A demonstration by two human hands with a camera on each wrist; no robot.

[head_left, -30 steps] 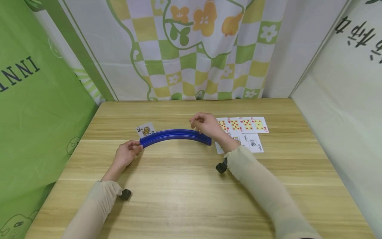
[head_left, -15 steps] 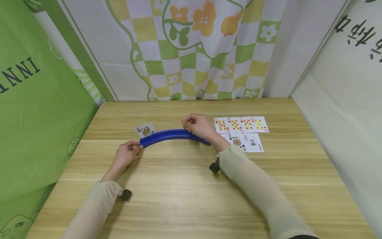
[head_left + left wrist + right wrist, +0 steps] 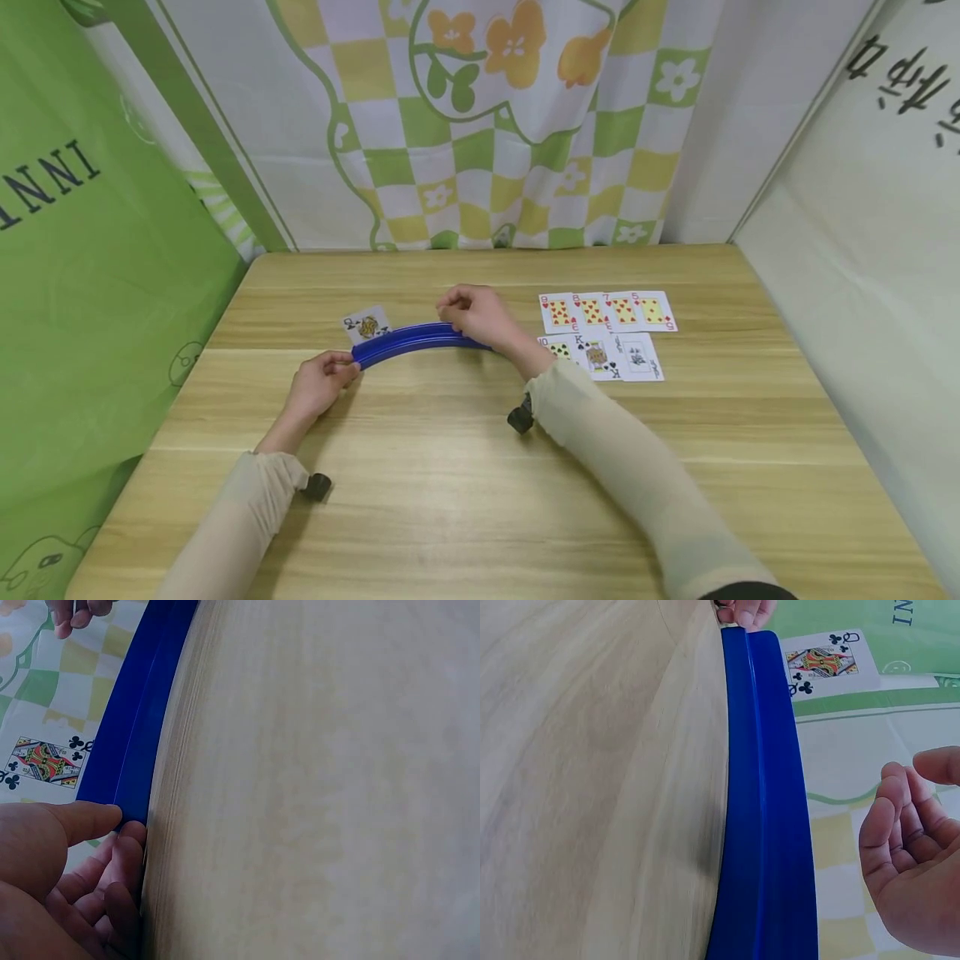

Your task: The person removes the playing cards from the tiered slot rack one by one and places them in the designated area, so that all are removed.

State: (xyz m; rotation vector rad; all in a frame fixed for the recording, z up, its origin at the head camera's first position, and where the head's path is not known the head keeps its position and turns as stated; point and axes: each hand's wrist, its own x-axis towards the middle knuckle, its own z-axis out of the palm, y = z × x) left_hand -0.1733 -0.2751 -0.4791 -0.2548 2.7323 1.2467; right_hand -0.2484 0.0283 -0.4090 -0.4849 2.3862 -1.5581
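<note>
A curved blue card holder (image 3: 408,339) rests on the table, its right part covered by my right hand in the head view. My left hand (image 3: 321,390) pinches the holder's left end between thumb and fingers. Just behind that end, a queen of clubs (image 3: 367,325) stands up from the holder's groove; the left wrist view shows its face too. Above the middle of the holder is my right hand (image 3: 480,317), fingers loosely bent. In the right wrist view its thumb and fingertips are apart, with nothing between them.
Right of the holder, face-up playing cards lie in two rows on the wooden table (image 3: 450,500). The far row (image 3: 607,311) has red cards; a king (image 3: 596,357) and a joker (image 3: 637,358) are in the near one. A patterned curtain (image 3: 502,167) hangs behind the table.
My right hand has moved left along the holder toward the queen, uncovering the near row's left cards. The left hand and the holder stay in place.
</note>
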